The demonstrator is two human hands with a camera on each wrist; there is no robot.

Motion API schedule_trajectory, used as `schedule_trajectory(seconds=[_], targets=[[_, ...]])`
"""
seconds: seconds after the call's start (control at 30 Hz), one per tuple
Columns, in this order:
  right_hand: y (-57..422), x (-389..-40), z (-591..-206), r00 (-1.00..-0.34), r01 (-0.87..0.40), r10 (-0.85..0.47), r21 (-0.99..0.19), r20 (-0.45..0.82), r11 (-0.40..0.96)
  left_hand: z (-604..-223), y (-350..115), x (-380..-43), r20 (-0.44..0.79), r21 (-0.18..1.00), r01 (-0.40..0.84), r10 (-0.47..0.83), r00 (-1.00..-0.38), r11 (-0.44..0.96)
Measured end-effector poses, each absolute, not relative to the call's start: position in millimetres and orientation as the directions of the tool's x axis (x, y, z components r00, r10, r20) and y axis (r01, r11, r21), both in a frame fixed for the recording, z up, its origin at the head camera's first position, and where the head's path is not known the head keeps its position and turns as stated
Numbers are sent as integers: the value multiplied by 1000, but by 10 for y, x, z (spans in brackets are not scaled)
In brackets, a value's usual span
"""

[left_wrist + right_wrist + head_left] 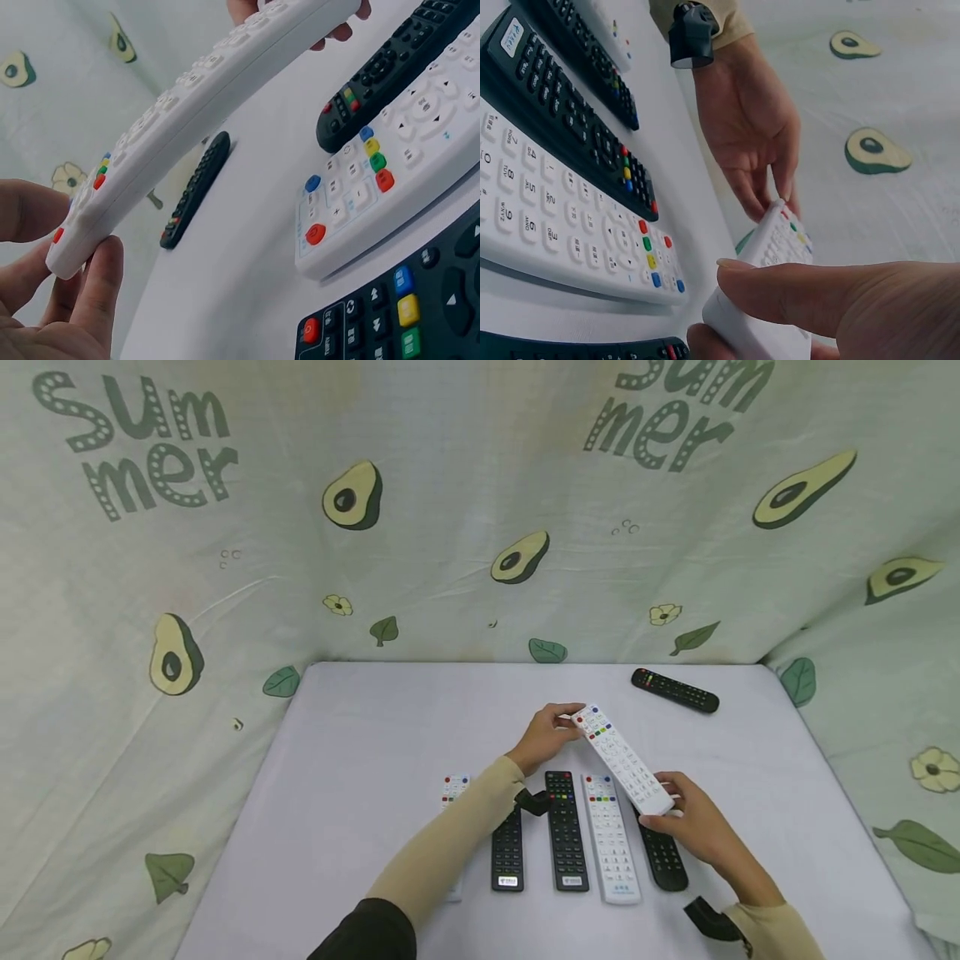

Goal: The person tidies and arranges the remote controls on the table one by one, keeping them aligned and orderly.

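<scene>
A white remote control (pixel 622 762) with coloured buttons is held slantwise above the table by both hands. My left hand (pixel 546 737) pinches its far upper end between thumb and fingers, also plain in the left wrist view. Its near lower end is gripped by my right hand (pixel 697 820), whose thumb (pixel 795 296) presses over the edge in the right wrist view. Beneath that end lies a black remote (pixel 663 858), its upper part hidden. Beside it lie another white remote (pixel 612 847) and a black remote (pixel 567 835).
Further left in the row are a black remote (pixel 507 853) and a white remote (pixel 454 788), both partly covered by the left sleeve (pixel 450 835). One black remote (pixel 675 690) lies apart at the back right of the white table (pixel 360 735). Avocado-printed cloth (pixel 435 510) hangs behind.
</scene>
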State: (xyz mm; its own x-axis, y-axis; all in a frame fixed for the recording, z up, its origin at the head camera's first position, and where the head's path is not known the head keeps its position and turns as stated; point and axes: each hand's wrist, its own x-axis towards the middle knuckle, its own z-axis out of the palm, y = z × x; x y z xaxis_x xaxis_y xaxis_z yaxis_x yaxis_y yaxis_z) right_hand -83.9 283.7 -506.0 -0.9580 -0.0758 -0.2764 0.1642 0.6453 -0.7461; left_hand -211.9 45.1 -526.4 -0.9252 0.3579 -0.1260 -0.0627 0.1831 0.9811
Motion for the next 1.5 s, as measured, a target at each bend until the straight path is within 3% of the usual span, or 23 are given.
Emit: schedule_trajectory(seconds=[0.5,1.5], targets=[[3161,-510,-5114,-901,249,-168,-792,-401,557,-5229,855,-1824,-149,975,-49,468,-871,219],[3596,-172,-5267,-877,357,-111,-788,-468,501,-5270,1339,-1772,-176,955,18,618,-766,295]])
